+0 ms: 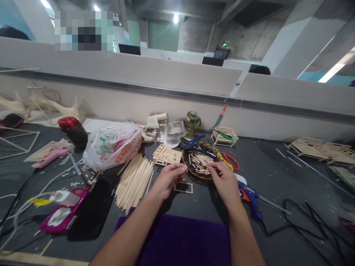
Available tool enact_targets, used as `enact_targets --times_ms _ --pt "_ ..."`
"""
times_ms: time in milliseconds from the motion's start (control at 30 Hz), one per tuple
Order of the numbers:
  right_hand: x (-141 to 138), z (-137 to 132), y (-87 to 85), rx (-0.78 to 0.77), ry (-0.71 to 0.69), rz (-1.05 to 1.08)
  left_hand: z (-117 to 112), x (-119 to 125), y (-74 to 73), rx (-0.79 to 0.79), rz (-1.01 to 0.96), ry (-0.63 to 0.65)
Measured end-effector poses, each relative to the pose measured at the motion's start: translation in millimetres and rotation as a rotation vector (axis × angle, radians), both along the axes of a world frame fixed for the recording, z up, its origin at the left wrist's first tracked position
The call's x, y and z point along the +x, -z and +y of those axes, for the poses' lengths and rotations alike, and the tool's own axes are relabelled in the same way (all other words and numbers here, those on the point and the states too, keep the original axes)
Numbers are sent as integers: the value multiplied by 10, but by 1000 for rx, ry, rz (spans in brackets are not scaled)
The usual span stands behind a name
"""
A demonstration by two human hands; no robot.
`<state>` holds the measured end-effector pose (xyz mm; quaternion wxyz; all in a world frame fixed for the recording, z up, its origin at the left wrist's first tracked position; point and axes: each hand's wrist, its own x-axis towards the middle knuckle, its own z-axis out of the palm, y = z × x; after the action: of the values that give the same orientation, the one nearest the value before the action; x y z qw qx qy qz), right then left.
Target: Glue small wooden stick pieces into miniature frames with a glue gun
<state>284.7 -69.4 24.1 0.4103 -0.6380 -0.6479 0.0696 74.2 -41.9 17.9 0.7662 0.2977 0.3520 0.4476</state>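
My left hand is closed in a pinch at the left rim of a round basket. A tiny pale bit shows at its fingertips, too small to name. Over the basket's right side, my right hand also pinches, its fingertips near the short wooden sticks; what it holds, if anything, is hidden. A small rectangular stick frame lies flat just below my left hand. Blue-handled pliers rest across the basket's back rim. Behind my left hand sits a flat wooden stick model.
Long wooden sticks lie left, beside a black phone and a magenta device. A blue glue gun with a trailing cord is at right. A plastic bag, red-lidded bottle and green jug stand behind.
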Motion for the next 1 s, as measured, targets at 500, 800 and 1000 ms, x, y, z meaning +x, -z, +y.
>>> enact_targets --times_ms 500,800,1000 --pt "86 402 -152 -577 112 -663 9 -14 11 -6 9 -44" --pt "114 501 -95 -602 66 -685 15 -25 13 -7 1 -55" --pt "102 528 -116 -581 53 -693 9 -21 9 5 -8 -42"
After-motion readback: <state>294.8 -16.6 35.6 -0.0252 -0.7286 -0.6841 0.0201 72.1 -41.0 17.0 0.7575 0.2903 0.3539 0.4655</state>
